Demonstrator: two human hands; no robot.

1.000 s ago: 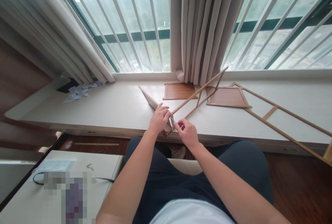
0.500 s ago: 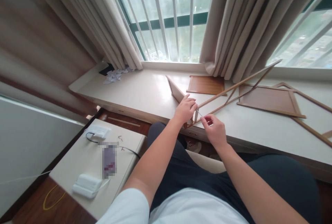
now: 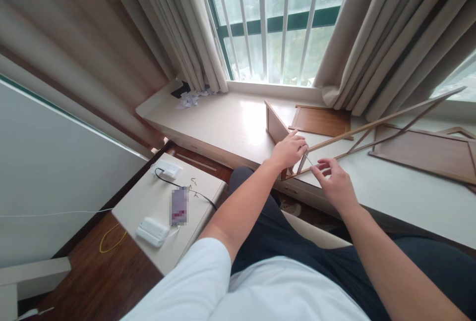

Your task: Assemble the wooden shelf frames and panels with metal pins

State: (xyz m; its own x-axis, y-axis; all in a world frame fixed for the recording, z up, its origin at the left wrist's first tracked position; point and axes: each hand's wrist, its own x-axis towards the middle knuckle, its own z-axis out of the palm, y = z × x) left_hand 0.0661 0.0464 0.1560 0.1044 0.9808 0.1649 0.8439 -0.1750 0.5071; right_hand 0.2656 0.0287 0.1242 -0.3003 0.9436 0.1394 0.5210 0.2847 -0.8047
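Note:
My left hand (image 3: pixel 289 150) is closed over the joint of a wooden frame (image 3: pixel 344 138), where an upright wooden panel (image 3: pixel 275 122) meets its slats. The frame lies on its side on the white ledge, its long slats running up to the right. My right hand (image 3: pixel 332 178) pinches a thin metal rod (image 3: pixel 309 160) between thumb and fingertips. That rod slants up and left to the joint beside my left fingers; its far tip and the end inside my right hand are hidden.
Flat wooden panels (image 3: pixel 323 121) lie on the white ledge (image 3: pixel 223 122) below the barred window. To the left, a low white cabinet (image 3: pixel 163 261) carries a blurred-out phone (image 3: pixel 179 206), a white device (image 3: pixel 152 231), a cable and several small screw-like pieces (image 3: pixel 193 181). Crumpled paper (image 3: pixel 191 99) lies near the curtain.
The view has swung left, so everything sits further right in the picture. Both hands stay at the same joint; my right fingers have shifted and spread slightly around the rod.

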